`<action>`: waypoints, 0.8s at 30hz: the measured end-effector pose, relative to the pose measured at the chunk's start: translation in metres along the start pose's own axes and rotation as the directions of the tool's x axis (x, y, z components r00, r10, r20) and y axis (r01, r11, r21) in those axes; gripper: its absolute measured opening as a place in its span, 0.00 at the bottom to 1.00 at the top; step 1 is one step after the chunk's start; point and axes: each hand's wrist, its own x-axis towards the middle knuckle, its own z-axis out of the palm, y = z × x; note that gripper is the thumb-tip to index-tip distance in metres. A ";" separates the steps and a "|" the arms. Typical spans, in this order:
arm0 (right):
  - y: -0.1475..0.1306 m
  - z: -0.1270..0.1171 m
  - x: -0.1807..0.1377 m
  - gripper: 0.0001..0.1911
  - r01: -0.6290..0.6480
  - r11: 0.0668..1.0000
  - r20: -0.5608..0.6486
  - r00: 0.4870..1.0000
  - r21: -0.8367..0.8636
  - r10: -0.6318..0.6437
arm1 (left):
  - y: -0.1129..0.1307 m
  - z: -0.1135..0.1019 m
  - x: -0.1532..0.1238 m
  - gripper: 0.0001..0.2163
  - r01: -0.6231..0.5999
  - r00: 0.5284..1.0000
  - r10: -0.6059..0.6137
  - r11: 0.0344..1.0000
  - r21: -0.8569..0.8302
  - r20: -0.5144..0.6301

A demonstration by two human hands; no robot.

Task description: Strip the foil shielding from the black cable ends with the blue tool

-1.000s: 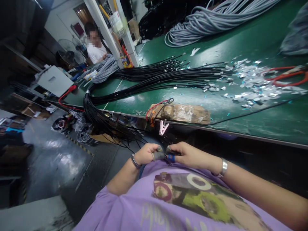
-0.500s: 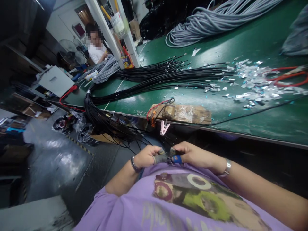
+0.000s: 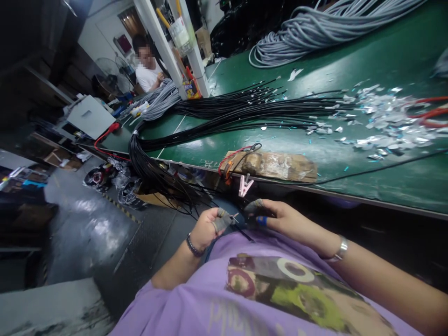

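Observation:
My left hand [image 3: 207, 227] is closed, its taped thumb and fingers pinching the stripped end of a thin black wire [image 3: 241, 229] close to my chest. My right hand [image 3: 280, 218], with grey and blue finger tape, is pinched shut a few centimetres to the right of that wire end; what it grips is too small to make out. A large bundle of black wires [image 3: 224, 115] lies across the green table [image 3: 350, 60] and hangs over its edge toward my hands.
A taped wooden block [image 3: 276, 164] with a red wire and a pink clip [image 3: 245, 185] sits at the table edge above my hands. Foil scraps [image 3: 381, 121], red-handled scissors [image 3: 430, 114] and grey cable coils [image 3: 315, 28] lie farther back. Another person in white [image 3: 149, 70] works at the far end.
My hands, which were touching, have drawn slightly apart and risen a little. The view has shifted slightly.

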 end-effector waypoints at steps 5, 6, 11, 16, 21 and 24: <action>-0.006 0.011 -0.003 0.25 -0.085 0.984 0.006 0.996 0.156 0.085 | 0.002 0.006 -0.002 0.21 -0.045 0.999 0.045 0.992 0.119 0.003; -0.005 0.013 -0.003 0.26 -0.094 0.978 0.003 0.995 0.184 0.095 | 0.001 0.007 -0.002 0.21 -0.034 0.999 0.033 0.991 0.132 0.008; 0.001 0.020 -0.002 0.26 -0.123 0.962 0.025 0.992 0.242 0.121 | -0.002 0.011 0.000 0.21 -0.008 0.999 0.002 0.991 0.131 0.047; 0.004 0.022 -0.003 0.27 -0.134 0.936 0.049 0.991 0.327 0.124 | -0.007 0.014 0.003 0.23 0.003 0.998 -0.002 1.000 -0.014 0.069; 0.003 0.023 -0.004 0.25 -0.121 0.936 0.016 0.992 0.330 0.122 | -0.015 0.015 0.005 0.24 0.013 0.997 -0.004 0.993 -0.116 0.075; 0.005 0.022 -0.003 0.23 -0.112 0.944 0.015 0.993 0.311 0.113 | -0.017 0.015 0.007 0.23 0.010 0.997 -0.001 0.993 -0.122 0.074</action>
